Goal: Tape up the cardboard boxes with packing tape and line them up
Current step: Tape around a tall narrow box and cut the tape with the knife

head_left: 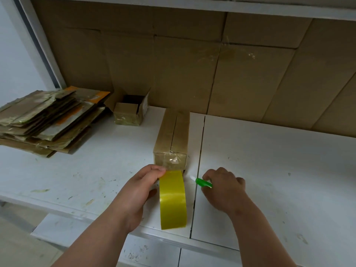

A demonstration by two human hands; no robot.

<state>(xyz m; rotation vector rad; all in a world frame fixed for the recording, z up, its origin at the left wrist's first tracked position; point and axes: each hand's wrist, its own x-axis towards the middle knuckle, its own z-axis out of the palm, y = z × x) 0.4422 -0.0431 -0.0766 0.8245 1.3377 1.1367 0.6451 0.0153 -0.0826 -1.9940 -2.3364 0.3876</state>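
A long cardboard box (172,135) lay on the white table (269,170), its near end taped. The left hand (142,186) gripped a yellow tape roll (172,199) touching that end. Just right, the right hand (224,186) clutched a green-handled cutter (203,183).

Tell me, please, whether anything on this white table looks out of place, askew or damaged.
The small cardboard box at the back lies tipped on its side with its flaps open, unsealed. The stack of flattened boxes at the left is fanned out unevenly, with crumpled old tape on it. The long box being taped sits straight.
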